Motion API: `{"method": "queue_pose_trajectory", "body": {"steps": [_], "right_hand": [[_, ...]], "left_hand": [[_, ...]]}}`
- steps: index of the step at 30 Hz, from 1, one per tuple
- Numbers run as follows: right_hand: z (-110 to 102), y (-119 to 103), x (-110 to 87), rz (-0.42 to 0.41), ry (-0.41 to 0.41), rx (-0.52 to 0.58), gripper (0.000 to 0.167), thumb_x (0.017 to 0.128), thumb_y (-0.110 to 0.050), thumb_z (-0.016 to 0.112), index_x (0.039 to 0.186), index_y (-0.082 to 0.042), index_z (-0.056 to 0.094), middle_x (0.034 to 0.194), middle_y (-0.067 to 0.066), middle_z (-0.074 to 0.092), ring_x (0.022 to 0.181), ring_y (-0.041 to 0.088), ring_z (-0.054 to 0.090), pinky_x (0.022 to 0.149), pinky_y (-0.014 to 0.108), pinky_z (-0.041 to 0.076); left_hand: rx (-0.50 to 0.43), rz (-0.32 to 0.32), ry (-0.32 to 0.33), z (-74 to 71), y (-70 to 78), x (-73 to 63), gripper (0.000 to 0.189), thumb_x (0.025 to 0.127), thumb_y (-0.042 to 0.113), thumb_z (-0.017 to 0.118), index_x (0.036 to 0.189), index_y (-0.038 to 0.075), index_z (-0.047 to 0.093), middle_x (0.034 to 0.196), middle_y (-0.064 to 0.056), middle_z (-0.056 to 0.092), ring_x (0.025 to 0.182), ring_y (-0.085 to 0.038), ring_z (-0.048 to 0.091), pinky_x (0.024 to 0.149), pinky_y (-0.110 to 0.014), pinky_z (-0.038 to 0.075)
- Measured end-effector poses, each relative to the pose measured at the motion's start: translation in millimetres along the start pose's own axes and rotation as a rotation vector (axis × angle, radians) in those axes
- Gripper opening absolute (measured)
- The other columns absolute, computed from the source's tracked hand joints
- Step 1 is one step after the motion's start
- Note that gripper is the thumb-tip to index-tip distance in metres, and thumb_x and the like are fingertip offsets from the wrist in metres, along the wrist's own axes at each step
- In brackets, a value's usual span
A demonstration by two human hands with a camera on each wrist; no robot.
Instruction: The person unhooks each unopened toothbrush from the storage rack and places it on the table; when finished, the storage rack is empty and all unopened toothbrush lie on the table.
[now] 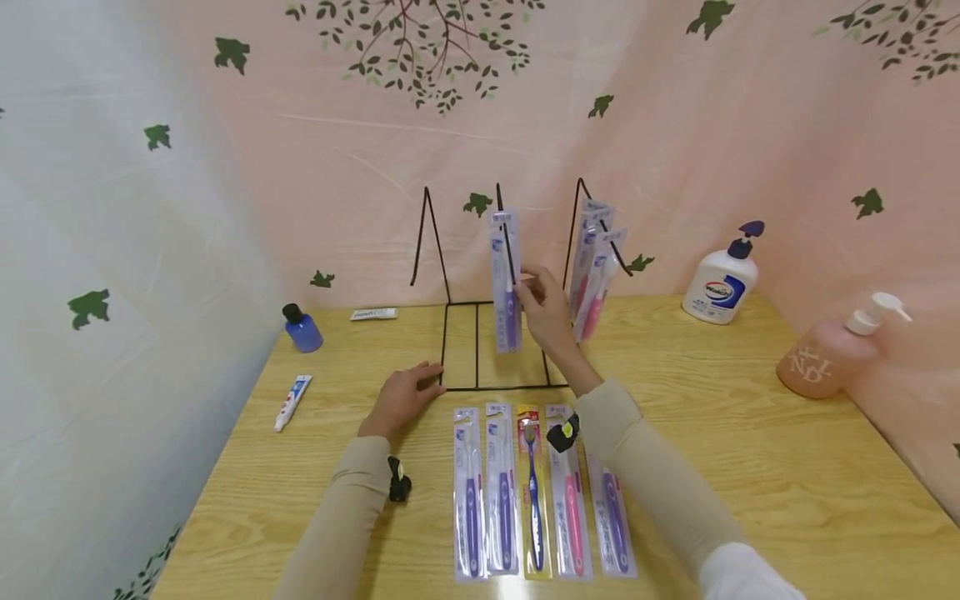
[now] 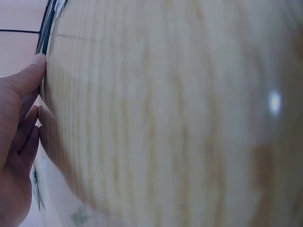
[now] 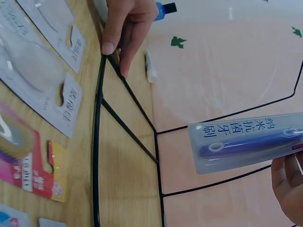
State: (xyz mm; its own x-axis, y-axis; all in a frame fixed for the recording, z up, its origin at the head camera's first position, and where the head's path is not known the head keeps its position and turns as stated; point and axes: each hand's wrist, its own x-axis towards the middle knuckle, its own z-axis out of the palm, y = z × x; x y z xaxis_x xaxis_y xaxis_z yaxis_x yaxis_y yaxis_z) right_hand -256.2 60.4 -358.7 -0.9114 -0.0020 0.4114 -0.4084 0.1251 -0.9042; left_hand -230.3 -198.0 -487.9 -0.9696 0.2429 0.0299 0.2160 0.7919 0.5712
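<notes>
My right hand [image 1: 549,315] pinches the edge of a packaged purple toothbrush [image 1: 502,321], which hangs upright along the middle hook of a black wire rack [image 1: 495,388]. In the right wrist view the pack's lower end [image 3: 246,142] shows the purple handle under clear plastic. At the rack's front left corner my left hand [image 1: 401,400] grips the base wire, thumb and fingers around it. Packaged pink toothbrushes [image 1: 592,308] hang on the right hook, while the left hook [image 1: 429,233] is bare.
Several packaged toothbrushes lie in a row before the rack, including a blue one in a yellow pack [image 1: 533,500]. Toothpaste tubes [image 1: 292,403] and a blue bottle [image 1: 303,331] are at left. A white pump bottle [image 1: 720,285] and a pink one [image 1: 825,358] stand at right.
</notes>
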Motion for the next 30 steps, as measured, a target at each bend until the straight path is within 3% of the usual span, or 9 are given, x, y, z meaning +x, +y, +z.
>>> {"method": "queue_pose_trajectory", "body": {"steps": [13, 16, 20, 25, 30], "right_hand": [[-24, -27, -60.0, -0.044, -0.116, -0.090, 0.029, 0.096, 0.000, 0.053, 0.123, 0.010, 0.055, 0.092, 0.028, 0.064, 0.080, 0.039, 0.063, 0.074, 0.045, 0.058], [-29, -31, -71.7, -0.053, -0.131, -0.121, 0.029, 0.096, 0.000, 0.053, 0.123, 0.010, 0.054, 0.092, 0.026, 0.065, 0.079, 0.036, 0.063, 0.071, 0.031, 0.057], [-35, -18, -79.8, -0.072, -0.134, -0.138, 0.028, 0.096, -0.002, 0.054, 0.123, 0.005, 0.056, 0.089, 0.022, 0.067, 0.074, 0.027, 0.061, 0.064, 0.016, 0.050], [-46, -8, -88.0, -0.102, -0.150, -0.137, 0.029, 0.097, -0.008, 0.055, 0.125, -0.004, 0.057, 0.091, 0.014, 0.068, 0.074, 0.013, 0.063, 0.065, 0.020, 0.053], [-63, -8, -96.5, -0.106, -0.154, -0.136, 0.029, 0.097, -0.011, 0.055, 0.126, -0.007, 0.058, 0.092, 0.012, 0.069, 0.076, 0.010, 0.064, 0.067, 0.026, 0.057]], "left_hand": [[0.009, 0.003, -0.004, -1.8, 2.7, -0.8, 0.045, 0.094, 0.032, 0.062, 0.136, 0.017, 0.055, 0.145, -0.008, 0.047, 0.136, -0.031, 0.042, 0.112, -0.050, 0.034], [0.007, 0.001, -0.006, -2.4, 3.0, -1.1, 0.045, 0.094, 0.032, 0.061, 0.136, 0.017, 0.055, 0.146, -0.008, 0.047, 0.136, -0.031, 0.042, 0.112, -0.050, 0.034], [0.006, -0.003, -0.008, -2.5, 2.2, -0.8, 0.046, 0.094, 0.033, 0.061, 0.136, 0.018, 0.055, 0.146, -0.009, 0.046, 0.136, -0.031, 0.041, 0.113, -0.050, 0.034], [0.001, -0.015, -0.013, -2.1, 3.0, -0.6, 0.045, 0.094, 0.033, 0.061, 0.136, 0.018, 0.055, 0.147, -0.009, 0.045, 0.137, -0.032, 0.040, 0.113, -0.051, 0.033], [-0.004, -0.021, -0.015, -1.9, 5.5, -1.4, 0.045, 0.094, 0.032, 0.061, 0.136, 0.018, 0.055, 0.147, -0.009, 0.045, 0.137, -0.032, 0.040, 0.113, -0.051, 0.032]]}}
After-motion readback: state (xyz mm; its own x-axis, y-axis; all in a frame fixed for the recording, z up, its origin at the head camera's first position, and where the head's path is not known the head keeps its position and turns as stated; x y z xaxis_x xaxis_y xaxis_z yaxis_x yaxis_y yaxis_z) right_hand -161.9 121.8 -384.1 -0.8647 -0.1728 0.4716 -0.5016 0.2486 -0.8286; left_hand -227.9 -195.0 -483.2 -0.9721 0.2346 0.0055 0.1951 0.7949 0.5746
